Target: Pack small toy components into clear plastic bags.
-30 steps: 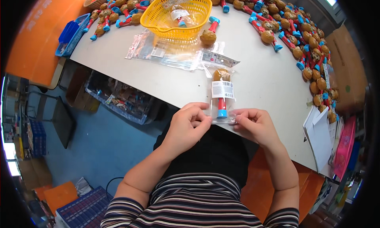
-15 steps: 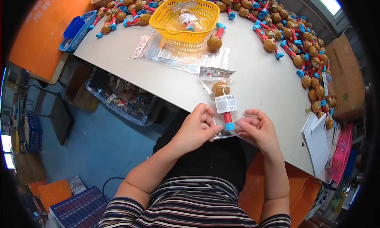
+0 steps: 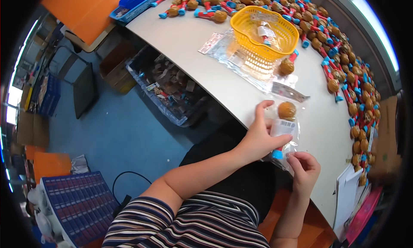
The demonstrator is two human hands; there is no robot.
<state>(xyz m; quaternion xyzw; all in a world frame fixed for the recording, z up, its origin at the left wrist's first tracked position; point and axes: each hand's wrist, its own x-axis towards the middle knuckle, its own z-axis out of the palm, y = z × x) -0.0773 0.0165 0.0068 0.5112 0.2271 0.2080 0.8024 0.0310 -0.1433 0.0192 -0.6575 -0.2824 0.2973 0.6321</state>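
Observation:
In front of me, at the near table edge, is a clear plastic bag (image 3: 301, 114) holding a toy with a round brown head (image 3: 286, 111), a white label and a blue end (image 3: 277, 154). My left hand (image 3: 260, 138) holds the bag from its left side, thumb across the toy below the label and index finger stretched up beside the head. My right hand (image 3: 304, 168) pinches the bag's lower right edge between thumb and fingertips. Beyond lie flat clear bags (image 3: 241, 60) and a yellow basket (image 3: 254, 48) with a bagged toy (image 3: 266, 32) inside. One loose toy (image 3: 287, 66) lies beside the basket.
Many brown-headed toys (image 3: 344, 71) are heaped along the table's far and right sides. A blue basket (image 3: 129, 16) stands far left. Below the table is a lined bin (image 3: 183, 119) of packaged items. Papers (image 3: 346, 192) and a pink basket (image 3: 365, 213) sit at the right.
The view has turned, shifting the table rightward. My left hand has moved from the bag's bottom up along the toy's side. My right-hand fingers have closed onto the bag's lower edge.

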